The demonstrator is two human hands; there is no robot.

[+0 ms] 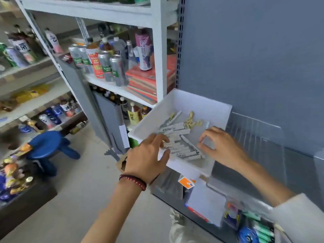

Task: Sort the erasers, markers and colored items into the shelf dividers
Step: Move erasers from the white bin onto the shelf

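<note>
Currently steadying the white tray with the left hand: fingers curled over the near-left rim, thumb hooked on the wall, fingertips touching the heap of white markers inside. Reaching in with the right hand, thumb and forefinger bent toward each other in a ring just over one marker lying crosswise at the heap's right edge. Cannot tell through the blur whether pinching it or just short of it. Further back in the same tray, well apart from both hands: small yellowish pieces, likely erasers. Just right of the tray, on the grey shelf: clear dividers. Down at the near end, green markers already slotted.

Probably at the picking-out step, with most of the tray unsorted. Could tip the tray, seemingly hanging partly past the shelf edge, by slackening the left grip, sending round markers rolling to the floor. Could drag neighbours out by lifting one marker from so tight a heap. Could misjudge a see-through wall and drop into the wrong compartment.
</note>
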